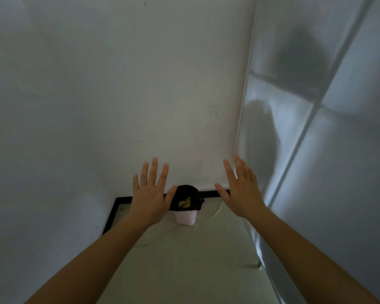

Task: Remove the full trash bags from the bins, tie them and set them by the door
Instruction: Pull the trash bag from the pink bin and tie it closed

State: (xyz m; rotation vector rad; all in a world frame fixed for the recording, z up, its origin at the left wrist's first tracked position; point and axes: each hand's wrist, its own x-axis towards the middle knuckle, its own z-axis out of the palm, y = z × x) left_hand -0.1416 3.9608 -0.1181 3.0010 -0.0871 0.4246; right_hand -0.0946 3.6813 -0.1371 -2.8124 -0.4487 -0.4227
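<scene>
No readable text, labels or numbers.

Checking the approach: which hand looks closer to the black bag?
The left hand; its thumb overlaps the black bag in this view, while the right hand sits apart from it.

Single head-worn wide-angle view, pitched forward and down into a room corner.

The camera sits above and behind the person's reach. The left hand (150, 194) and right hand (239, 189) come in from the bottom corners and land lower-middle, close to the lens, backs toward it. Between and past them, low on the floor (184, 260), is a small pink bin (185, 218) with a black trash bag (185, 198), well farther off at the foot of the white wall (162, 84) straight ahead. A glossy grey panel (316, 150), possibly an appliance side, fills the right edge very near. The lens splays verticals outward and the light is dim.
</scene>
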